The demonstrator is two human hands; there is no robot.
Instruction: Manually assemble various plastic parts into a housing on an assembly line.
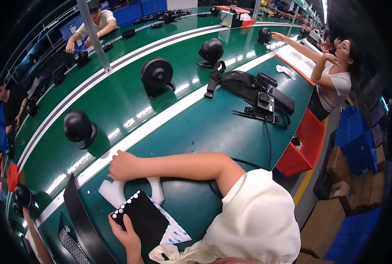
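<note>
My left hand (124,234) grips a black rectangular sheet (145,218) with a row of white dots along two of its edges. It holds the sheet just above the green bench (204,127), over a white printed backing paper (175,234). My right hand (123,165) reaches across from the right, fingers curled on the top of a white foam piece (112,191) lying on the bench. The foam's other leg (155,189) shows beside the sheet.
Round black fan-like units (156,75) (211,50) (78,126) stand on the green conveyor belt (116,101). A black strap harness with small devices (259,94) and cable lies further right. A red bin (308,141) hangs off the bench edge. A co-worker (336,83) sits right. A black grille panel (75,242) lies left.
</note>
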